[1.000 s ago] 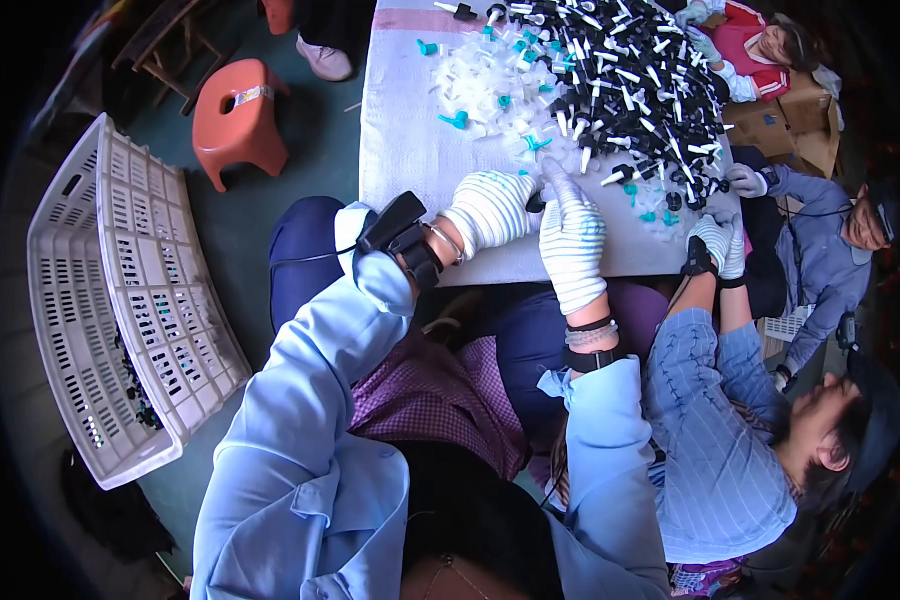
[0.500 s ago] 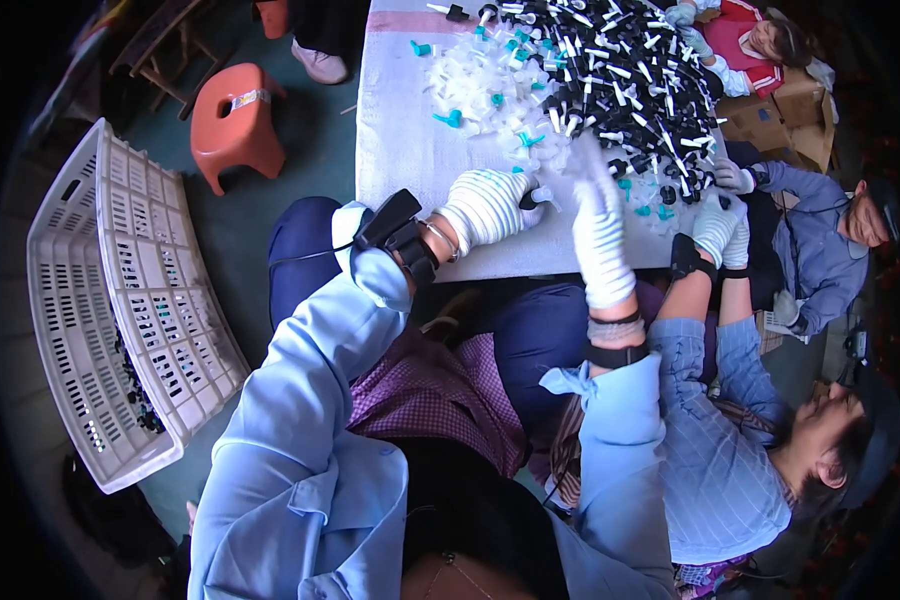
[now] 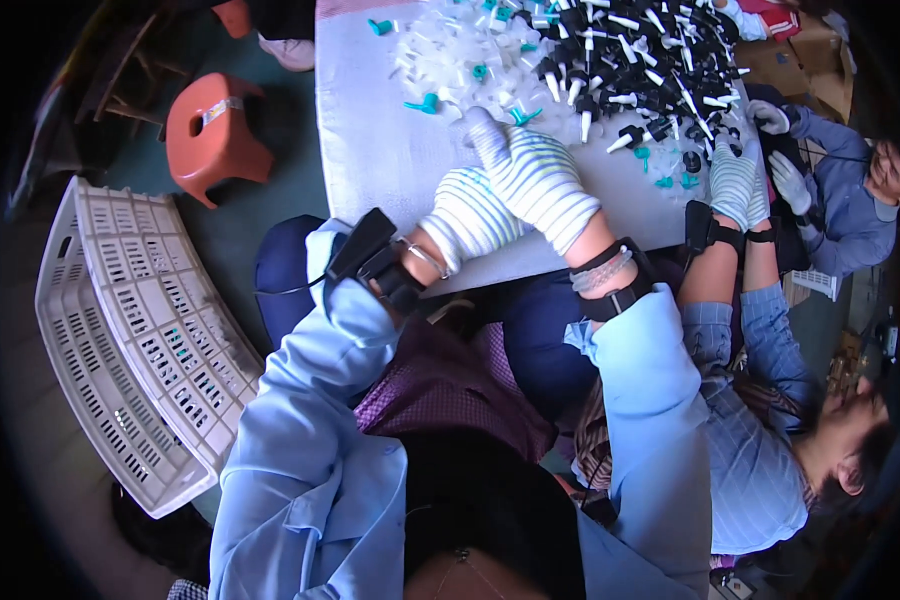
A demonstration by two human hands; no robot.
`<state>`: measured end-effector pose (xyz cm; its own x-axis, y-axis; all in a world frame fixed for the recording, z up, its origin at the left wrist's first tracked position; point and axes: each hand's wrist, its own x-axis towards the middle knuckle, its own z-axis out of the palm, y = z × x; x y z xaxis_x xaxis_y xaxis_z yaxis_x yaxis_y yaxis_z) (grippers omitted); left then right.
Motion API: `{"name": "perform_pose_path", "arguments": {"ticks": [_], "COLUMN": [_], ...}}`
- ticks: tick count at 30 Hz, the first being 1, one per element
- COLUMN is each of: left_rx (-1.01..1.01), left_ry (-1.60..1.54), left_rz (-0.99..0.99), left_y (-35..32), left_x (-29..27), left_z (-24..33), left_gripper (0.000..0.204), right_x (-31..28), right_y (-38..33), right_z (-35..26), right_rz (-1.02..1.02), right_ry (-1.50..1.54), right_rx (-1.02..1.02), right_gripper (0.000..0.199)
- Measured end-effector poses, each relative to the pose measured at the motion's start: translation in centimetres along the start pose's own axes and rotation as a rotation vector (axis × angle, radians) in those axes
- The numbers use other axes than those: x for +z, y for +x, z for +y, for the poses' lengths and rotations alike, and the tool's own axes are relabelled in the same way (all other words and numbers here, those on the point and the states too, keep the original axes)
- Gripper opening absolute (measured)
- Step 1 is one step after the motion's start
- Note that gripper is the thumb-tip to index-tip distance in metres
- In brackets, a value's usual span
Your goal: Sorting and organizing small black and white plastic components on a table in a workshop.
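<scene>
My left hand, in a white glove with pale stripes, is closed over the near part of the table. Its fingers are mostly covered by my right hand, gloved alike, which lies across it. The right fingers come together at the left hand's far side, slightly blurred. The black pump head with a clear part, gripped by the left hand a moment earlier, is hidden now. Just beyond are a heap of clear plastic parts, teal nozzle pieces and a pile of black pump heads with white tips.
A white slatted crate stands on the floor at left, near an orange stool. To my right, a co-worker's gloved hands are at the table edge. Another person in blue sits beyond, near cardboard boxes.
My right hand has come left from the parts heap and now crosses my left hand. The pump head in the left hand has gone out of sight. The whole view has shifted slightly.
</scene>
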<state>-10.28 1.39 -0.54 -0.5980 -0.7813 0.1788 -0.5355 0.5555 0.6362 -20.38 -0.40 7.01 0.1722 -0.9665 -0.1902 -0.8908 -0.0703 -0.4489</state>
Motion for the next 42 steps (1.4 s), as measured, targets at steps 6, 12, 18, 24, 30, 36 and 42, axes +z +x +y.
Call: {"name": "perform_pose_path", "arguments": {"ticks": [6, 12, 18, 24, 30, 36, 42], "left_rx": [0.089, 0.101, 0.057, -0.051, -0.061, -0.108, -0.088], "left_ry": [-0.056, -0.028, 0.059, -0.251, -0.183, -0.09, -0.137], "left_rz": [0.144, 0.159, 0.007, 0.034, 0.027, 0.025, 0.086], "left_y": [-0.1, 1.1, 0.3, 0.0, -0.2, 0.3, 0.2], "left_x": [1.6, 2.2, -0.2, -1.3, -1.3, -2.0, -1.6], "left_z": [-1.8, -1.9, -0.2, 1.6, 1.7, 2.0, 1.8], "left_gripper": [0.033, 0.032, 0.035, 0.037, 0.032, 0.032, 0.028], "right_x": [1.1, 0.8, 1.6, -0.9, -0.7, -3.9, -2.5], "right_y": [0.8, 1.0, -2.0, -2.9, -2.3, -2.0, -0.8], "right_z": [0.2, 1.1, 1.6, 9.9, 15.5, 12.3, 13.7], "right_rz": [0.138, 0.207, 0.5, 0.789, 0.56, 0.458, 0.373], "right_ry": [-0.128, -0.152, 0.025, 0.225, 0.12, 0.361, 0.168], "right_rx": [-0.014, -0.057, -0.089, 0.17, 0.491, 0.658, 0.674], "right_gripper": [0.063, 0.061, 0.051, 0.052, 0.064, 0.066, 0.071]}}
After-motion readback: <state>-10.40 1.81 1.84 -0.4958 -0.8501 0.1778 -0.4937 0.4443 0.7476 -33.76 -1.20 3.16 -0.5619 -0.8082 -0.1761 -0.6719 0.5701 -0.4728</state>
